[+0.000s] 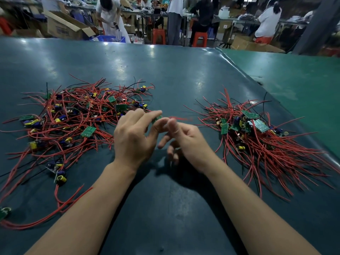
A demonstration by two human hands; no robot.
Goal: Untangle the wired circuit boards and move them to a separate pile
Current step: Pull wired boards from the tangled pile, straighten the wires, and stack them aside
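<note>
A tangled pile of wired circuit boards [77, 115], with red and black wires, spreads over the left of the dark green table [174, 74]. A second pile [257, 140], its wires mostly running the same way, lies on the right. Between the two, my left hand [134, 138] pinches a small green circuit board [157, 119] between index finger and thumb. The board's red wire [181, 118] trails off to the right, blurred. My right hand [184, 140] is just beside it, thumb up near the board, fingers loosely curled and apart from the thumb.
Loose boards lie near the front left, one [59, 173] by my left forearm and one [4, 212] at the edge. A lighter green table [303, 83] adjoins on the right. Beyond the far edge are people, red stools and a cardboard box [64, 26].
</note>
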